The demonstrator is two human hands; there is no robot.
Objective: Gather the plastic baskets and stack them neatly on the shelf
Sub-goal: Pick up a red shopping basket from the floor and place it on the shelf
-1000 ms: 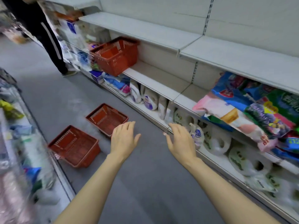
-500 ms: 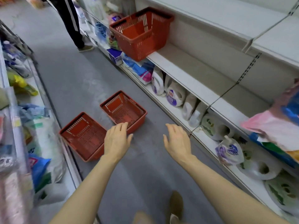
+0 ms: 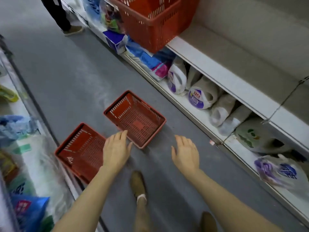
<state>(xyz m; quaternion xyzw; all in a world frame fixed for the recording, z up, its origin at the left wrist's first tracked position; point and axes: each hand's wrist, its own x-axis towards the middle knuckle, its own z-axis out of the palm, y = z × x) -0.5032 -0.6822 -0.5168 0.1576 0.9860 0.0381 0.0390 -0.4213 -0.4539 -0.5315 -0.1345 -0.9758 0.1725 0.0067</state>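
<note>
Two red plastic baskets lie on the grey aisle floor: the near basket (image 3: 80, 151) by the left shelving and the far basket (image 3: 136, 118) in mid-aisle. A third red basket (image 3: 155, 22) stands on the white shelf (image 3: 217, 69) at the upper right, overhanging its edge. My left hand (image 3: 115, 149) hovers open, palm down, between the two floor baskets, its fingers over the far basket's near corner. My right hand (image 3: 185, 152) is open too, above bare floor to the right of that basket. Neither hand holds anything.
White detergent jugs (image 3: 199, 96) and bags fill the bottom right shelf. Packaged goods (image 3: 25, 164) line the left shelving. Another person's legs (image 3: 61, 15) stand up the aisle. My own feet (image 3: 138, 183) are below my hands.
I have walked forward and tilted my view down. The floor baskets are now right under my hands, and the shelf basket has come close at the top.
</note>
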